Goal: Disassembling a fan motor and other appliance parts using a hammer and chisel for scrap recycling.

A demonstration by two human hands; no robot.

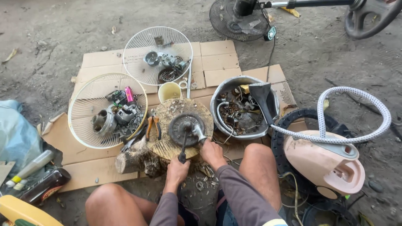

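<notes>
At the centre of the frame the person is sitting on the ground, working on a round dark metal motor part (186, 129) that is lying flat on a wooden stump (167, 144). The left hand (176, 170) is wrapping its fingers closed around the dark handle of a screwdriver (183, 147), whose tip is reaching toward the middle of the part. The right hand (210, 151) is pressing against the part's lower right edge, fingers curled round a small bright piece there; exactly what they are pinching I cannot tell.

To my eye the risk is the tool skidding off the metal toward the steadying hand, since the two are sitting very close. The part is also resting loose on an uneven stump top, so a hard push could be tipping it off.

Orange-handled pliers (153, 127) are lying just left of it on the stump. Two white fan guards (107, 109) holding loose parts are crowding the upper left, a metal basin (244, 106) of scrap is sitting to the right, and a pink vacuum cleaner (324, 163) with its hose is hemming in the right knee.
</notes>
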